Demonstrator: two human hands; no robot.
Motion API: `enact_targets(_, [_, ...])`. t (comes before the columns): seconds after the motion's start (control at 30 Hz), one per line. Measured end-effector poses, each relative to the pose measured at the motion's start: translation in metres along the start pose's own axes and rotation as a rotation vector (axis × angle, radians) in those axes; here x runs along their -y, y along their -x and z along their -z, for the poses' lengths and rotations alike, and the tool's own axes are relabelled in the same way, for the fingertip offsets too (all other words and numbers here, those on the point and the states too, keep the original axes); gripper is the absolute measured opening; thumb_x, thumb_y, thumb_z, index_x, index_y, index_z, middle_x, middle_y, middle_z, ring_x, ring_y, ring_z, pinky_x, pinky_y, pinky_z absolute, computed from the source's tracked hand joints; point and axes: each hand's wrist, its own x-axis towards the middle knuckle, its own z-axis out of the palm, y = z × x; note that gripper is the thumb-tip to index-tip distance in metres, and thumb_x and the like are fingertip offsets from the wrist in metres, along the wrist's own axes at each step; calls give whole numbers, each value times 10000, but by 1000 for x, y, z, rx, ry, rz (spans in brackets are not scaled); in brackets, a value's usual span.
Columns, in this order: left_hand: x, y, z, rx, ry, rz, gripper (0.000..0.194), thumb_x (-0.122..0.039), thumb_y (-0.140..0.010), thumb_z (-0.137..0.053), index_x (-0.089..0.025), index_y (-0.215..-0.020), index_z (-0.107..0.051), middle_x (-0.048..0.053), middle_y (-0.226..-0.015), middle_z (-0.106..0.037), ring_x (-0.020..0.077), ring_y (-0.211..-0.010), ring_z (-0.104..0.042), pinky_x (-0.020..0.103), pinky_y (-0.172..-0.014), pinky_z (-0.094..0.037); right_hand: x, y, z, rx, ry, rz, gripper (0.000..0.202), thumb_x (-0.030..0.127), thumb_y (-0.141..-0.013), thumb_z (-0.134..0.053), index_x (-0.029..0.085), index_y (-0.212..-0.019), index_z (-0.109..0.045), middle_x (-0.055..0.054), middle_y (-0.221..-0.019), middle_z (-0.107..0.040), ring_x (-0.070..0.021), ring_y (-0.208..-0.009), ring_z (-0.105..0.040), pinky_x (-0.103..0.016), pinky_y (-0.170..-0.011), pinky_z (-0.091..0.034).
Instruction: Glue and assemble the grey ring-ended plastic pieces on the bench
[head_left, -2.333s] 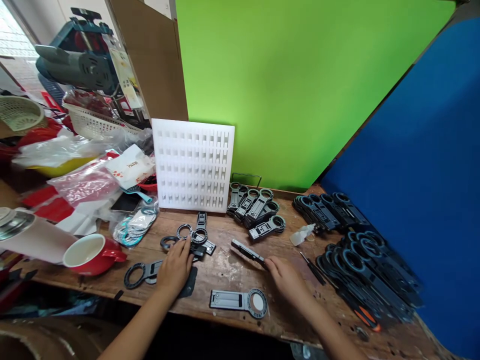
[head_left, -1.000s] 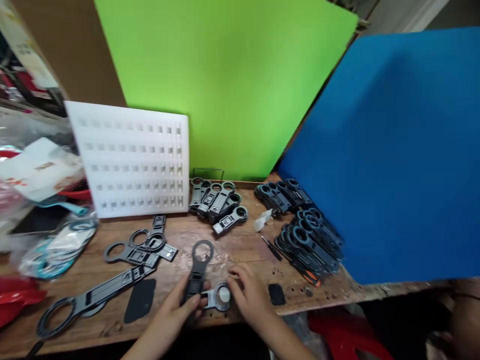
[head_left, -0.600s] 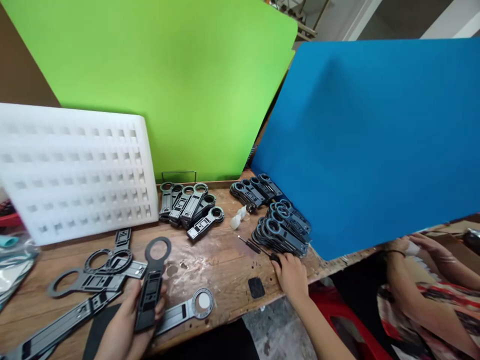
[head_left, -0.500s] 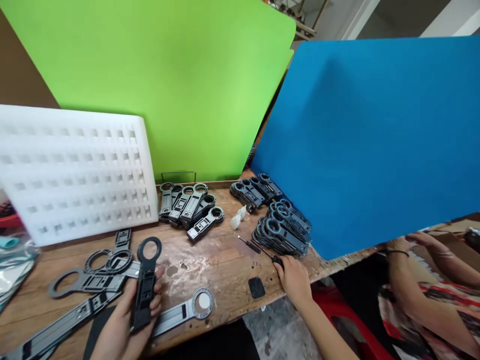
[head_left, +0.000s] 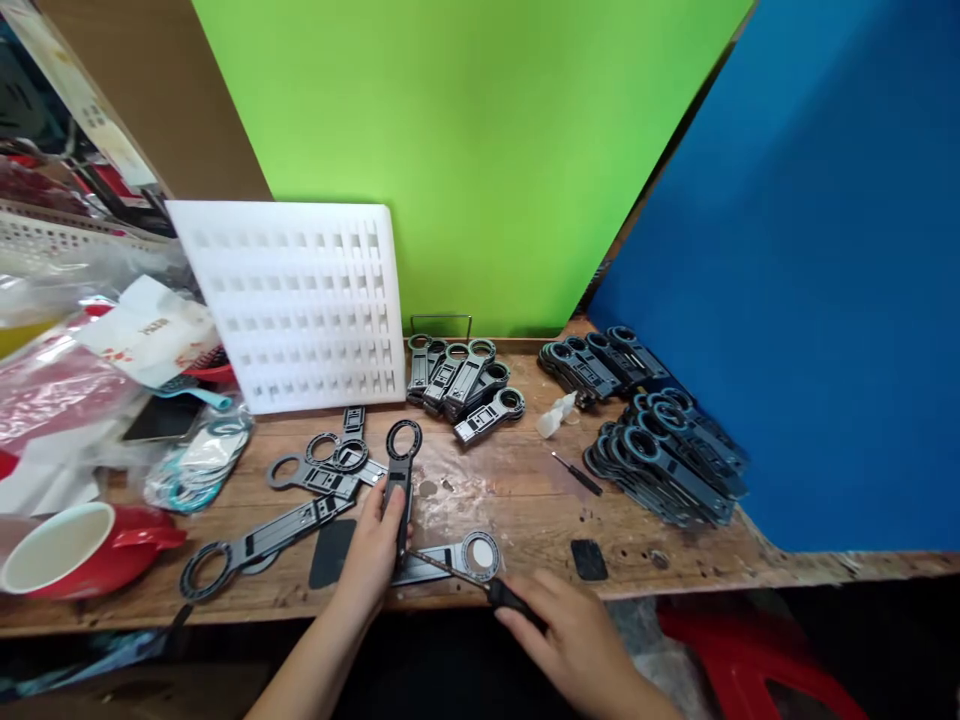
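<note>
My left hand [head_left: 369, 548] is closed around a dark flat plastic part with a ring at its top end [head_left: 403, 462], held upright above the table. In my right hand [head_left: 566, 632] is a black-handled screwdriver [head_left: 511, 602]. Its thin shaft points left, with the tip at the lower end of the held part; whether it touches is too small to tell. Beneath the shaft lies a grey ring-ended part [head_left: 480, 553] near the table's front edge. More loose ring-ended parts [head_left: 289, 530] lie crossed to the left of my left hand.
Piles of ring-ended parts stand at the back [head_left: 465, 385] and right [head_left: 664, 455]. A white slotted foam board [head_left: 300, 310] leans at back left. A small screwdriver [head_left: 577, 472], a small white bottle [head_left: 556, 415], a black square pad [head_left: 589, 560] and a red cup [head_left: 97, 545] are on the table.
My right hand has brought the screwdriver from beside the right pile to the held part's lower end. The view has swung left, and the other person's arms have left it.
</note>
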Motion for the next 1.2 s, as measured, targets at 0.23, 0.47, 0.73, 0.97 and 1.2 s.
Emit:
enact_targets(0.23, [2,-1,6,-27,-68,-76,636,-590,-669,-632,-189,-1155,-545,11,-712,-573,137,-510,-521,245,-428,-406,3,-11,8,41,56,16,232,353,-877,-520,268,-1064,-628,-23,-834,-658,-173,-763,-638,-249,-652,-468])
enact_targets(0.47, [5,-4,7,6,-73,-13,652,-589,-698,-608,-198,-1203,-476,-21,-690,-516,117,-512,-495,218,-420,-384,6,-18,14,27,225,95,210,333,-859,-555,272,-1051,-615,-9,-812,-643,-167,-712,-623,-253,-611,-422])
enact_targets(0.73, [7,-4,3,-19,-121,41,611,-578,-717,-590,-187,-1174,-479,-43,-654,-484,100,-500,-480,193,-418,-364,12,-30,22,-99,517,398,276,198,-878,-473,240,-1120,-598,-43,-763,-651,-173,-641,-564,-270,-579,-396])
enact_targets(0.97, [8,1,7,-90,-232,-24,679,-594,-669,-623,-158,-1184,-551,-10,-603,-568,145,-488,-517,231,-428,-379,5,-34,20,98,151,244,339,292,-877,-495,264,-1203,-582,-49,-873,-687,-175,-699,-645,-249,-611,-481])
enact_targets(1.2, [6,1,10,-128,-416,-133,603,-500,-678,-652,-177,-1180,-568,92,-947,-679,275,-941,-614,360,-791,-475,3,-31,12,197,-243,-51,341,313,-824,-600,290,-1164,-623,-29,-1031,-701,-192,-904,-661,-280,-801,-499])
